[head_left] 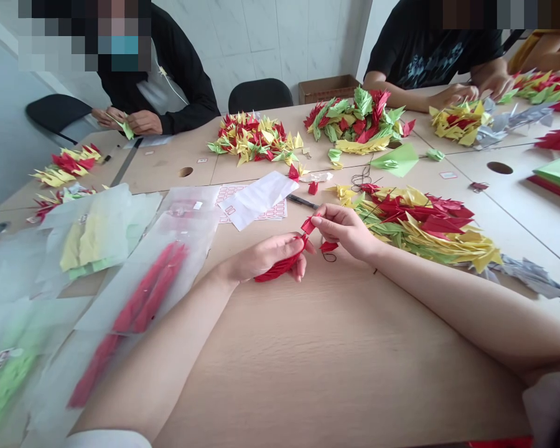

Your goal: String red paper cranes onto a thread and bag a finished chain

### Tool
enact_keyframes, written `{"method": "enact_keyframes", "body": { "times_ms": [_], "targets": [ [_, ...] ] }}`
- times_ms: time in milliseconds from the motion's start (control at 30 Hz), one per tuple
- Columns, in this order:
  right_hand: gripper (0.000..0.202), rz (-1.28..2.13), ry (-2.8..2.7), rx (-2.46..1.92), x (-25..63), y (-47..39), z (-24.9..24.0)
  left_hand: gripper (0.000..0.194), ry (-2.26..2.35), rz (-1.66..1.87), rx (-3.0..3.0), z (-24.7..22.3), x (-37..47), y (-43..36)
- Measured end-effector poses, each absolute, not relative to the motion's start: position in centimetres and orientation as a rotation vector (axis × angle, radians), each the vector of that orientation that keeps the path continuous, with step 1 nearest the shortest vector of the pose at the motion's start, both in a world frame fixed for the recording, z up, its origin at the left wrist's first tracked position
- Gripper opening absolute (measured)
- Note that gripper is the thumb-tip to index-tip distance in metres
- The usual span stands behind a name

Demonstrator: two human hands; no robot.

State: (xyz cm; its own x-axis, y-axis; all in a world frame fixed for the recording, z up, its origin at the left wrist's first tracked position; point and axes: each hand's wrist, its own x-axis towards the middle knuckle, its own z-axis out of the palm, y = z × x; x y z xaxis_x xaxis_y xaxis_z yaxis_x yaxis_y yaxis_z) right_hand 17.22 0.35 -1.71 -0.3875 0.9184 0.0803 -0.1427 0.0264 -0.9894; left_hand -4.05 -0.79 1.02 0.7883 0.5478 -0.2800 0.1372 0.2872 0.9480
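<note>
We're at pale wood-laminate tables [308, 373] pushed together, each with a round cable hole [499, 167]. Behind them we see a white tiled wall [270, 37], two black padded chairs [260, 94] and a brown cardboard box [329, 88] on the floor by the corner. Lighting is even and bright, with no hard shadows on the tabletops.

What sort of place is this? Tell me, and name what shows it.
Probably a shared craft room: wooden tables pushed together, heaps of folded paper cranes, and a co-worker folding across the table.
</note>
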Motion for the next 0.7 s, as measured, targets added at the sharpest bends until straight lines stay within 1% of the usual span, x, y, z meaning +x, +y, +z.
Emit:
{"method": "enact_keyframes", "body": {
  "times_ms": [67,133,300,700],
  "targets": [
    [0.032,1.527,-1.353,-0.838,17.2,0.5,-1.8,0.032,0.68,0.274,1.368,0.4,-4.0,-0.7],
    [0.032,1.515,-1.314,-0.838,17.1,0.6,-1.8,0.026,0.719,0.281,1.444,-0.4,-3.8,-0.7],
    [0.034,1.486,-1.271,-0.881,17.0,0.5,-1.1,0.027,0.806,0.334,1.448,-1.6,-3.6,-0.9],
    [0.032,1.391,-1.394,-0.938,17.3,0.6,-0.9,0.028,0.855,0.36,1.393,-2.0,-3.8,-1.0]
  ]
}}
